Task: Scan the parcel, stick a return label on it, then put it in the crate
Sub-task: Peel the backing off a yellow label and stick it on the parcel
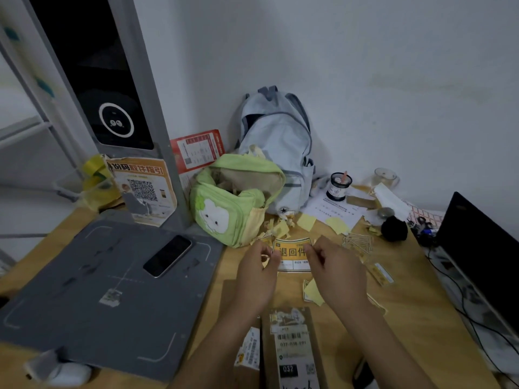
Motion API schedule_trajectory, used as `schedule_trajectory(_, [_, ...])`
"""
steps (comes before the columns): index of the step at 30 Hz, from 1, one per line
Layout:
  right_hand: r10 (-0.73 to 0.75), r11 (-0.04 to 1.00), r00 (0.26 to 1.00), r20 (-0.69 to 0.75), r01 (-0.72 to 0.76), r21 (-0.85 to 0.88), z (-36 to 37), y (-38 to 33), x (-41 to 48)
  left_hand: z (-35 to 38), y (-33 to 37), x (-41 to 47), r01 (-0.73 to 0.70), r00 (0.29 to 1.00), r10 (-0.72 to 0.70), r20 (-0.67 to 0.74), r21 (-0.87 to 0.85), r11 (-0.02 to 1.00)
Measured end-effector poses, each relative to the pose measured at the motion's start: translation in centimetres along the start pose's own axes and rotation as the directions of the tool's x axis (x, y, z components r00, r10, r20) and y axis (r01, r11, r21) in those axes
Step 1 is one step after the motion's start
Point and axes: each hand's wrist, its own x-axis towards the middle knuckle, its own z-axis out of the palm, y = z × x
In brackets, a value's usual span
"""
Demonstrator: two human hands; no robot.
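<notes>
Both hands are pinching the orange return label [292,252]: the left hand [257,272] is clamping its left edge, the right hand [335,272] its right edge. The brown parcel [292,349] is lying below the fingers, between the wrists.

The parcel [292,352] runs off the bottom edge, its print perhaps unreadable.

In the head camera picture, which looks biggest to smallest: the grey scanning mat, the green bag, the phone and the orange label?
1. grey scanning mat
2. green bag
3. and 4. phone and orange label: these look about alike, and the hands hide the label's edges, so I won't rank them.
</notes>
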Motion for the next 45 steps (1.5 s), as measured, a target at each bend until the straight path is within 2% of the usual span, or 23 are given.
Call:
schedule_trajectory(4, [0.028,1.0,0.998,0.062,-0.029,0.012,2.6,1.7,-1.2,0.8,-2.5,-0.6,0.098,0.995,-0.098,0.014,0.043,0.994])
schedule_trajectory(9, [0.069,0.997,0.977,0.2,-0.073,0.012,5.6,3.3,-3.2,1.8,-6.5,-1.3,0.127,0.989,-0.14,0.042,0.229,0.965])
schedule_trajectory(12, [0.096,0.995,0.962,0.256,-0.088,-0.04,7.1,4.2,-4.1,2.7,-7.9,-1.9,0.239,0.956,-0.275,0.097,0.281,0.93])
schedule_trajectory(16, [0.165,0.984,0.893,0.419,-0.121,-0.131,8.9,5.0,-4.9,3.5,-9.8,-2.3,0.274,0.931,-0.342,0.126,0.377,0.885])
schedule_trajectory(19, [0.182,0.979,0.854,0.487,-0.108,-0.176,10.0,5.3,-5.5,3.8,-10.7,-3.0,0.275,0.925,-0.358,0.128,0.424,0.863])
schedule_trajectory(26, [0.233,0.968,0.837,0.495,-0.15,-0.201,11.0,5.3,-6.0,4.2,-12.5,-3.8,0.35,0.894,-0.437,0.102,0.453,0.82])
schedule_trajectory(32, [0.294,0.954,0.832,0.471,-0.227,-0.194,11.6,5.5,-6.1,4.8,-13.1,-4.2,0.314,0.927,-0.371,0.053,0.429,0.847])
schedule_trajectory(34, [0.337,0.941,0.841,0.422,-0.29,-0.175,11.9,5.6,-6.5,4.9,-13.4,-4.5,0.328,0.935,-0.355,0.009,0.362,0.873])
schedule_trajectory(36, [0.374,0.928,0.854,0.361,-0.348,-0.136,12.1,5.6,-6.8,5.0,-13.6,-4.5,0.28,0.952,-0.307,0.013,0.378,0.883])
schedule_trajectory(38, [0.302,0.953,0.892,0.337,-0.281,-0.11,12.5,5.7,-7.1,5.1,-13.5,-4.5,0.144,0.973,-0.212,0.091,0.479,0.866])
schedule_trajectory(41, [0.077,0.995,0.912,0.402,-0.045,-0.087,12.9,5.2,-7.7,5.7,-14.0,-4.5,0.004,0.974,-0.118,0.196,0.502,0.865])
schedule_trajectory(43, [0.0,0.994,0.913,0.407,0.045,-0.1,13.5,5.6,-8.2,5.7,-14.6,-4.4,-0.011,0.956,-0.144,0.256,0.521,0.854])
schedule_trajectory(45, [0.026,0.995,0.888,0.459,0.021,-0.097,13.8,6.1,-8.4,5.5,-15.0,-4.4,-0.012,0.939,-0.186,0.289,0.569,0.822])
